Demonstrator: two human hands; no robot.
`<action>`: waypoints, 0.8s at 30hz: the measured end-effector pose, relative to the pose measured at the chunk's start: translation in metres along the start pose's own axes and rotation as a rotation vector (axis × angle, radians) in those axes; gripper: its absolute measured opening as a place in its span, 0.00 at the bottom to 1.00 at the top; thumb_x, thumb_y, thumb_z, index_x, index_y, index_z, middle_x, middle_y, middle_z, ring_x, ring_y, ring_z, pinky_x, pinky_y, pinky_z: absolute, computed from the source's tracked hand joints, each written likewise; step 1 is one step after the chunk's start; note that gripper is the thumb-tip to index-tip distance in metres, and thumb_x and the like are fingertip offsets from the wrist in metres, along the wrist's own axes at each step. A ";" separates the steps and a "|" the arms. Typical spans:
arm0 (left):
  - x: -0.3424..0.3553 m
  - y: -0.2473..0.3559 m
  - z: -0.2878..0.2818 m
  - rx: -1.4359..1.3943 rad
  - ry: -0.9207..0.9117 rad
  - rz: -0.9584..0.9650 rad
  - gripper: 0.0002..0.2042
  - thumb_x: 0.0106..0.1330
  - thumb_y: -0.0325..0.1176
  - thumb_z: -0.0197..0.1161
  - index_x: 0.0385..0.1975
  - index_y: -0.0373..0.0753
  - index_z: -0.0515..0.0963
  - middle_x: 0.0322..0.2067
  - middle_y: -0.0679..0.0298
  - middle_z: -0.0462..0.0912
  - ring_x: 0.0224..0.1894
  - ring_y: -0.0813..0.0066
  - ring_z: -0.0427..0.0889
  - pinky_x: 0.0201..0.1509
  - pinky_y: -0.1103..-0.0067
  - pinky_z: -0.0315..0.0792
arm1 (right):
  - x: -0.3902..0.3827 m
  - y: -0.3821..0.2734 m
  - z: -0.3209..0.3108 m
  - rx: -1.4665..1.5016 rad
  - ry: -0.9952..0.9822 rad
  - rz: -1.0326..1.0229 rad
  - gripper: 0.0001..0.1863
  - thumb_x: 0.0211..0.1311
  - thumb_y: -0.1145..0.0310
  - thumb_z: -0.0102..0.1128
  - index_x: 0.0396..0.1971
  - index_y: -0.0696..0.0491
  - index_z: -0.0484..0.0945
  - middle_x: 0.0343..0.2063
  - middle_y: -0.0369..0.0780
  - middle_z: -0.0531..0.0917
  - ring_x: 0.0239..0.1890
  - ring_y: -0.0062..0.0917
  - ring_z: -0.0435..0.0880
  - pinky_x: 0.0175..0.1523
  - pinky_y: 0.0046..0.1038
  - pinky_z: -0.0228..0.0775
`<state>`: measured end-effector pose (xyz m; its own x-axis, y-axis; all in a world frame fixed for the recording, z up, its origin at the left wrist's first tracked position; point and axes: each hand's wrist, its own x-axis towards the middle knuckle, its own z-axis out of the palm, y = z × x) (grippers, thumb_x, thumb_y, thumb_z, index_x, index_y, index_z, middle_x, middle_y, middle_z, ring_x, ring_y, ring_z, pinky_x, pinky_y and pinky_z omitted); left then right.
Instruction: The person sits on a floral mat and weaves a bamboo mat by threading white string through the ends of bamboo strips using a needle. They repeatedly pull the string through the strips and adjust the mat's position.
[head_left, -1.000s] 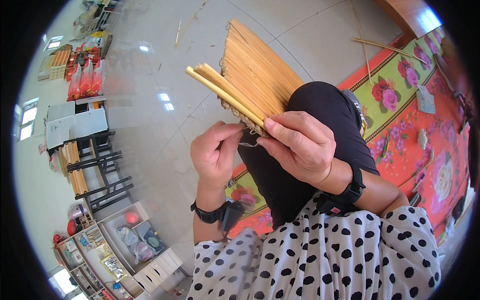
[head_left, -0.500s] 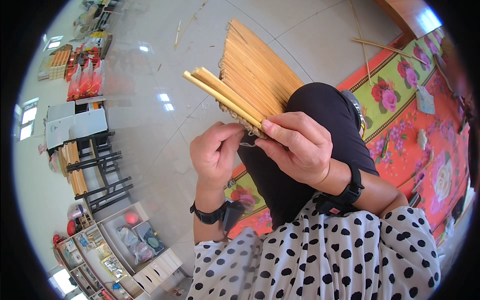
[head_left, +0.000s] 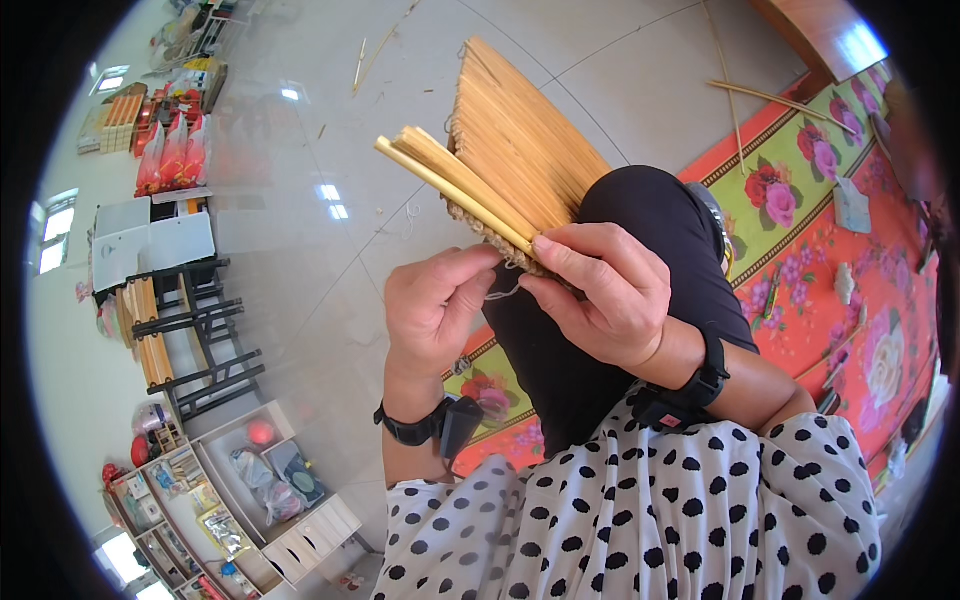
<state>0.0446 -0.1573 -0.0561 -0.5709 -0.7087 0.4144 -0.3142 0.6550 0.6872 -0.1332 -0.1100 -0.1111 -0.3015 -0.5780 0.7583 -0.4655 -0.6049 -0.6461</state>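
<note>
A mat of golden straw-like stalks (head_left: 515, 140) rests against my raised knee, its stalks laid side by side. Knotted twine edging (head_left: 465, 218) runs along its left side, and several stalks stand up in a folded layer at the near edge. My right hand (head_left: 612, 290) is closed, with thumb and forefinger gripping the near end of the front stalk and the mat's corner. At the twine edging, my left hand (head_left: 432, 305) is closed in a pinch. A thin grey cord (head_left: 505, 294) loops between its fingertips and my right hand; the cord's end is hidden.
A floral red and green mat (head_left: 775, 200) covers the floor at the right, with loose stalks (head_left: 780, 103) lying across it. Scraps lie on the grey tiles (head_left: 330, 240). Open drawers (head_left: 270, 480), folding tables (head_left: 190, 320) and a wooden furniture corner (head_left: 820, 40) stand around.
Both hands and the near part of the stalk mat have shifted slightly to the right. My left fingertips stay close to the twine edging.
</note>
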 end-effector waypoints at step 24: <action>-0.003 0.020 -0.001 0.101 0.052 -0.239 0.03 0.64 0.19 0.64 0.34 0.33 0.79 0.23 0.60 0.82 0.22 0.76 0.80 0.27 0.82 0.72 | 0.001 -0.001 0.001 -0.001 0.013 -0.025 0.20 0.40 0.78 0.76 0.38 0.59 0.84 0.30 0.40 0.83 0.25 0.29 0.81 0.27 0.25 0.74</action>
<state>0.0406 -0.1425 -0.0431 -0.4326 -0.8573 0.2789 -0.5115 0.4881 0.7072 -0.1322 -0.1108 -0.1096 -0.3010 -0.5553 0.7752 -0.4740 -0.6183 -0.6269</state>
